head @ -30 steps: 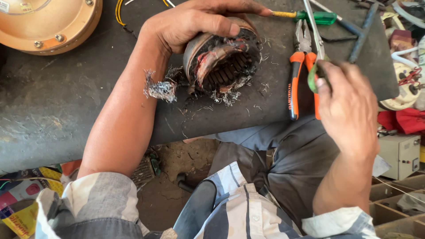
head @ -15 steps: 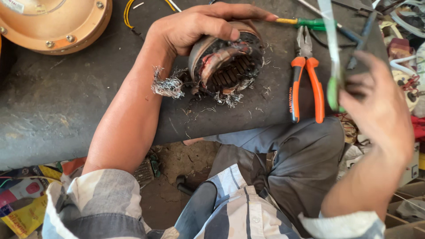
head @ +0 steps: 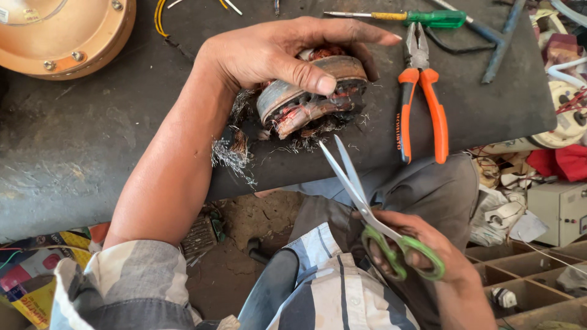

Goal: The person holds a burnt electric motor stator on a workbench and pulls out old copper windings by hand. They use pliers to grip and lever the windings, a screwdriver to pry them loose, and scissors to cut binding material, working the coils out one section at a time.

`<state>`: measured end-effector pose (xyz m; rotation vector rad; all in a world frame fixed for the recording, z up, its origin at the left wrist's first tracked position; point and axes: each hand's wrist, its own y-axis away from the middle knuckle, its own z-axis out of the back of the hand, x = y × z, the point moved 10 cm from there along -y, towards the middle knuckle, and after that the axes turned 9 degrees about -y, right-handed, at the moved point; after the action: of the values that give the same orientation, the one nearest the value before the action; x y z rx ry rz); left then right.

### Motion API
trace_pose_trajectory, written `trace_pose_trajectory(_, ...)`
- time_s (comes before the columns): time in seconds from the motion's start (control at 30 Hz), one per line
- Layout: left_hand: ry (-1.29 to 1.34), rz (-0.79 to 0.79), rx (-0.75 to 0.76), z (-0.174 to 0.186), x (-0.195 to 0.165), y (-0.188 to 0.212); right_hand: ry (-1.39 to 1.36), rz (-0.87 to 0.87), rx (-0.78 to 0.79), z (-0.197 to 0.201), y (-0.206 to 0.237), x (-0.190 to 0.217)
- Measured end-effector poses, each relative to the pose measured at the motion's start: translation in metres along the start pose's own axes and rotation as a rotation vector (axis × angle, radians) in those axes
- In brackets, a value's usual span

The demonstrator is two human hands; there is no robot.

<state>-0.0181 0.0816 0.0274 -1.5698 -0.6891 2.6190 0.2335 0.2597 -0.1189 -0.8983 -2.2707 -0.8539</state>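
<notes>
My left hand grips a round motor stator with frayed copper windings, tilted on its edge on the dark work board. My right hand holds green-handled scissors low over my lap. The blades are slightly apart and point up toward the stator, their tips just below it. Loose cut wire strands lie on the board beside my left wrist.
Orange-handled pliers lie right of the stator, a green-handled screwdriver above them. An orange round motor cover sits at top left. Wooden compartments, a grey box and clutter fill the right side.
My right hand brought the scissors down from beside the pliers to my lap, blades now aimed up at the stator. My left hand tilted the stator more onto its edge.
</notes>
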Motion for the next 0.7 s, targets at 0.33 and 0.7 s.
trace_pose_trajectory(0.33, -0.035, 0.019, -0.01, -0.001, 0.0, -0.001, -0.081, 0.137, -0.134, -0.009, -0.015, 0.007)
trace_pose_trajectory(0.7, -0.039, 0.036, -0.01, 0.0, 0.008, 0.001, -0.361, 0.099, -0.117, -0.042, -0.039, -0.006)
